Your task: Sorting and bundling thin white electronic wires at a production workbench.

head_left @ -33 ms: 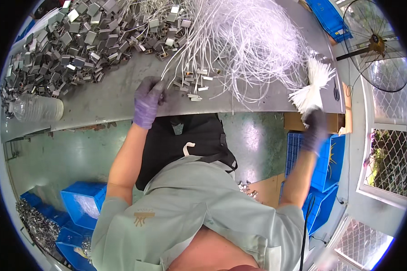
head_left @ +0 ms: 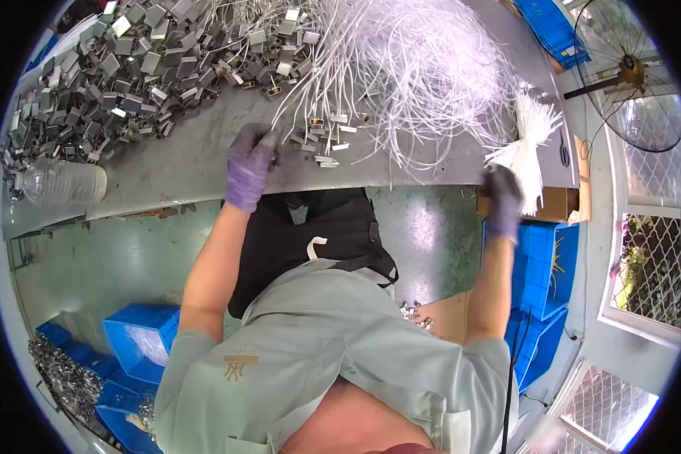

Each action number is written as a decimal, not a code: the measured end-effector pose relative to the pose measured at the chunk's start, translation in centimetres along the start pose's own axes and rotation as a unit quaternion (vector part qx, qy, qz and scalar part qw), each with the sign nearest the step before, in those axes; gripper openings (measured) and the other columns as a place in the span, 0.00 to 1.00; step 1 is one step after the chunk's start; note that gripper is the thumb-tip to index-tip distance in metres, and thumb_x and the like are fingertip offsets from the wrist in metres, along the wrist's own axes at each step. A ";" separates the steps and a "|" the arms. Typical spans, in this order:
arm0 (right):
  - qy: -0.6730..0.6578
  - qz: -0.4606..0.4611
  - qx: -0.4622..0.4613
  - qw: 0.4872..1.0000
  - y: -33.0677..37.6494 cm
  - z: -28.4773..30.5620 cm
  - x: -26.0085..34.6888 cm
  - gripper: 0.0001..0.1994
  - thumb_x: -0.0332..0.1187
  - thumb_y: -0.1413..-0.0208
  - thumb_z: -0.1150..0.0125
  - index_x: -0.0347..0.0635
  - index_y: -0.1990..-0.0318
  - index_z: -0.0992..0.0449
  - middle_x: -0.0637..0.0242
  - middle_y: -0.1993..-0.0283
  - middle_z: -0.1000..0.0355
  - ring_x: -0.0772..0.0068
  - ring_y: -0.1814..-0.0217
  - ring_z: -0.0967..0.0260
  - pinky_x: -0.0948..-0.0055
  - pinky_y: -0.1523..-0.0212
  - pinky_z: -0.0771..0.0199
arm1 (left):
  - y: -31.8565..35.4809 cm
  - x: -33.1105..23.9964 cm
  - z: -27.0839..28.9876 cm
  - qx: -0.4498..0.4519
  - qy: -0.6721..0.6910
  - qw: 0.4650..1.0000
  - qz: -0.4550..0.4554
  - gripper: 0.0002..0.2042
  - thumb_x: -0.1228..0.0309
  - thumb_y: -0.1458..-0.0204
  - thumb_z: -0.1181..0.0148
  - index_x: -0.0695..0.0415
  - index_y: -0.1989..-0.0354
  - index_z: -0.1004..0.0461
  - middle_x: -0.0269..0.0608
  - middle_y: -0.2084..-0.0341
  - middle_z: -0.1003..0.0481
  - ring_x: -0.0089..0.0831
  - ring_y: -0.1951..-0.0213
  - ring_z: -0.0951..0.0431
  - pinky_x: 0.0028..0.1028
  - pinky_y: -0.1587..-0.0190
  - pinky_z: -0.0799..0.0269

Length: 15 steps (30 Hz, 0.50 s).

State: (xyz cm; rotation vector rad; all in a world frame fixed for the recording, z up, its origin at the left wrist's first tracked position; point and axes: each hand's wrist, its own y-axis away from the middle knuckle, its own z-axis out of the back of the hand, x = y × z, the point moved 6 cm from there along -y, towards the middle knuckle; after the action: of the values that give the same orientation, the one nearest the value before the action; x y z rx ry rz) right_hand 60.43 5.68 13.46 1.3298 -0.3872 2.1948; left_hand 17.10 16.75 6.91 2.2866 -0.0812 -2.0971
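My left hand (head_left: 251,163), in a purple glove with dark fingertips, is at the table's front edge. Its fingers are pinched together, and the end of a white wire (head_left: 280,113) reaches their tips; what lies between them is hidden. Just right of it lie several small metal pieces (head_left: 327,161). My right hand (head_left: 503,197), also gloved, is smeared by motion at the right front edge. Beside it a bundle of white strands (head_left: 528,155), narrow at its middle and splayed at both ends, overhangs the edge. Whether the right hand grips any strand cannot be made out.
Grey metal blocks (head_left: 140,68) are heaped at the far left, with a clear plastic bottle (head_left: 64,181) near them. A tangle of white wires (head_left: 439,76) covers the table's back right. Blue crates (head_left: 533,265) stand below at right, more (head_left: 140,340) at lower left. A fan (head_left: 629,74) stands far right.
My right hand has moved a little left, from the lower end of the strand bundle to beside it. That lower end now shows. My left hand has hardly moved.
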 end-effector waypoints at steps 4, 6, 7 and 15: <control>0.098 -0.034 0.076 0.992 -4.8 -7.5 -10.7 0.18 0.41 0.49 0.39 0.37 0.57 0.26 0.60 0.67 0.25 0.69 0.70 0.29 0.73 0.67 0.29 | -2.9 1.8 -1.6 0.015 -0.142 0.985 -0.095 0.15 0.61 0.46 0.44 0.60 0.59 0.30 0.34 0.77 0.29 0.21 0.79 0.31 0.23 0.77 0.34; 0.202 0.000 0.069 0.977 -6.1 -8.1 -12.3 0.22 0.47 0.50 0.39 0.39 0.55 0.27 0.56 0.65 0.24 0.62 0.64 0.25 0.68 0.61 0.27 | -2.7 -0.9 -4.0 0.062 -0.348 0.924 -0.147 0.20 0.60 0.50 0.39 0.61 0.55 0.31 0.45 0.69 0.26 0.36 0.68 0.25 0.32 0.65 0.29; 0.284 -0.043 0.085 0.954 -5.8 -8.5 -11.3 0.23 0.50 0.51 0.40 0.41 0.55 0.26 0.55 0.63 0.24 0.58 0.60 0.26 0.66 0.58 0.28 | -2.8 -0.5 -3.6 0.060 -0.351 0.923 -0.143 0.20 0.60 0.50 0.39 0.61 0.55 0.31 0.45 0.69 0.26 0.36 0.68 0.25 0.32 0.65 0.29; 0.348 -0.029 0.065 0.935 -4.9 -7.4 -10.6 0.23 0.54 0.52 0.40 0.43 0.59 0.24 0.57 0.65 0.24 0.60 0.60 0.26 0.68 0.56 0.30 | -2.4 2.1 3.3 -0.022 -0.495 0.845 -0.201 0.23 0.64 0.54 0.36 0.63 0.51 0.31 0.55 0.56 0.29 0.48 0.52 0.30 0.38 0.48 0.34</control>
State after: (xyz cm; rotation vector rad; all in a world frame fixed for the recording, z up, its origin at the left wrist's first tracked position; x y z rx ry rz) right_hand 61.83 10.20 0.46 0.5323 0.0718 2.4890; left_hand 14.07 19.05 4.34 0.9953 0.4461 -3.1929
